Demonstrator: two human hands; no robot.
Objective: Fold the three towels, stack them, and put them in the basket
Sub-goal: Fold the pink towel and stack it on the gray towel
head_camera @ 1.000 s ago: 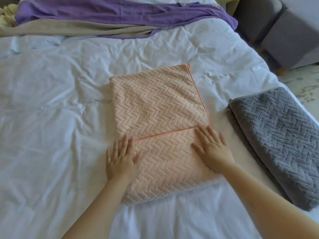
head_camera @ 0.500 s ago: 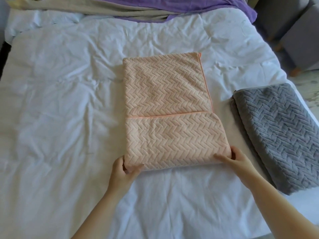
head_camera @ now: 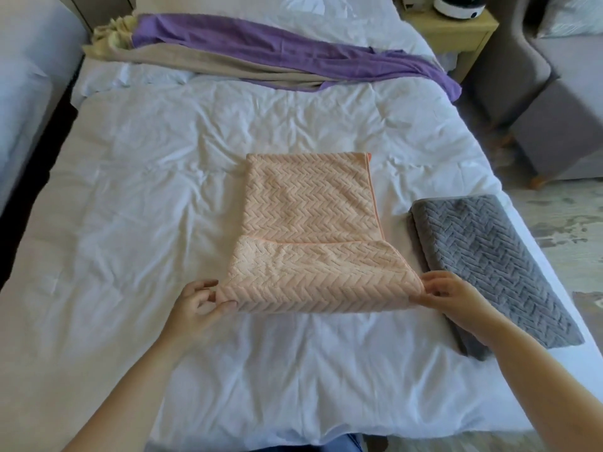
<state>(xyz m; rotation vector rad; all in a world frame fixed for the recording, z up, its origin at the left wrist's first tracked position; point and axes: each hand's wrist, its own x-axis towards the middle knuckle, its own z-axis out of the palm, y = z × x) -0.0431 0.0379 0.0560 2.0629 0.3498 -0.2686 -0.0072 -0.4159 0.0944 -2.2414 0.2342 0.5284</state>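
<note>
A peach towel (head_camera: 310, 220) with a zigzag weave lies partly folded in the middle of the white bed (head_camera: 146, 223). Its near folded edge is raised off the bed. My left hand (head_camera: 195, 305) pinches the near left corner of that edge. My right hand (head_camera: 450, 295) pinches the near right corner. A grey towel (head_camera: 496, 265), folded into a long rectangle, rests on the bed's right side, just beyond my right hand. No basket is in view, and I see only these two towels.
A purple and beige cloth (head_camera: 261, 57) lies bunched across the far end of the bed. A wooden bedside table (head_camera: 456, 31) stands at the back right. Grey upholstered seats (head_camera: 561, 125) stand right of the bed.
Both hands slid from lying flat on the peach towel to its near corners, gripped them, and have lifted the near fold. The camera view has also pulled back.
</note>
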